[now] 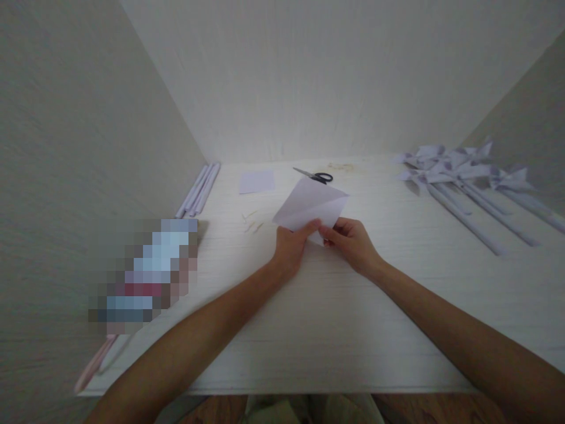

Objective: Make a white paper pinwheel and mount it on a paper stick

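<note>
A white sheet of paper (311, 203) with a crease across it is held above the table, one corner pointing away from me. My left hand (292, 247) grips its lower left side, thumb on top and the other fingers hidden underneath. At the lower right edge, my right hand (351, 242) pinches the paper between thumb and fingers. Just beyond the paper lies a pair of black-handled scissors (315, 175), blades toward the left. A flat square of paper (256, 182) rests behind and to the left of my hands.
Paper pinwheels on rolled sticks (459, 171) lie at the right. Rolled paper sticks (198, 188) rest by the left wall. Small thin strips (252, 224) lie left of my hands, with more bits (341, 167) at the back. A blurred-out object (150, 271) occupies the left edge.
</note>
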The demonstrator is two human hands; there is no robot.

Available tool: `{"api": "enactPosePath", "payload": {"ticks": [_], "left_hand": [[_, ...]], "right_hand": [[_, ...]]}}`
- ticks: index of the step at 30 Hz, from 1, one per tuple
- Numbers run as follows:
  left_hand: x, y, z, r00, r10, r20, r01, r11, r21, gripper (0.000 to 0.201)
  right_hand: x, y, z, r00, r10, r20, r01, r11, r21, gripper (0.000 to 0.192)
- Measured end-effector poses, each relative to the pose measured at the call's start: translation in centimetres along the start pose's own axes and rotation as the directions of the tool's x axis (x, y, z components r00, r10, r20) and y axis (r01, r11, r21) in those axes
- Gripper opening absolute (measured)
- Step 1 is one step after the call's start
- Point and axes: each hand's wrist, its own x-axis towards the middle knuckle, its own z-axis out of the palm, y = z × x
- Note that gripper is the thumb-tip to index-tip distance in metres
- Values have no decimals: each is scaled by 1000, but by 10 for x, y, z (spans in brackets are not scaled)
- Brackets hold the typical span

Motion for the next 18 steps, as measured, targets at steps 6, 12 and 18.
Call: {"api": "enactPosePath", "payload": {"ticks": [6, 12, 18], "left_hand": [[0, 3, 2, 998, -8, -63, 1, 993, -119, 27], [2, 5, 3, 995, -14, -99, -6, 980, -200, 27], [2, 5, 4, 991, -37, -130, 8, 977, -212, 27]], "right_hand": [[1, 4, -3, 999, -2, 45, 7, 995, -96, 21], [1, 4, -3, 996, -33, 88, 47, 985, -164, 22], [0, 0, -1, 995, -39, 96, 54, 986, -155, 20]]}}
